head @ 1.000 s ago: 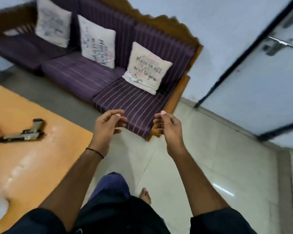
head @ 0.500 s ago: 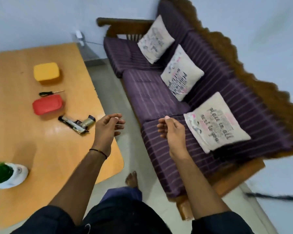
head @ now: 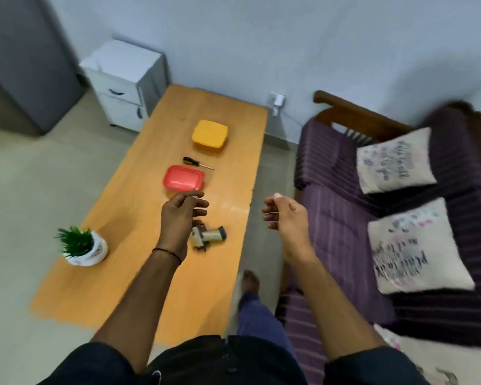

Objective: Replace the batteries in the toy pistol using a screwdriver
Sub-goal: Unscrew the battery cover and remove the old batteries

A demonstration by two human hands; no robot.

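A silver and black toy pistol (head: 210,236) lies on the orange wooden table (head: 139,279), near the table's right edge. My left hand (head: 181,215) hovers just above it and hides its left part; the fingers are loosely curled and hold nothing. Over the gap between table and sofa, my right hand (head: 285,215) hangs in the air, also loosely curled around nothing. A small black-handled screwdriver (head: 196,162) lies farther back on the table, between a red box (head: 183,178) and a yellow box (head: 210,133).
A small potted plant (head: 81,247) stands at the table's left edge. A purple striped sofa (head: 342,212) with printed cushions (head: 395,162) runs along the right. A white cabinet (head: 125,79) stands behind the table. My leg and bare foot (head: 250,282) are between table and sofa.
The view has swung left from the sofa and door to the table. My raised hands now sit over the table's right edge, the left one above the pistol; both kept their loose curl.
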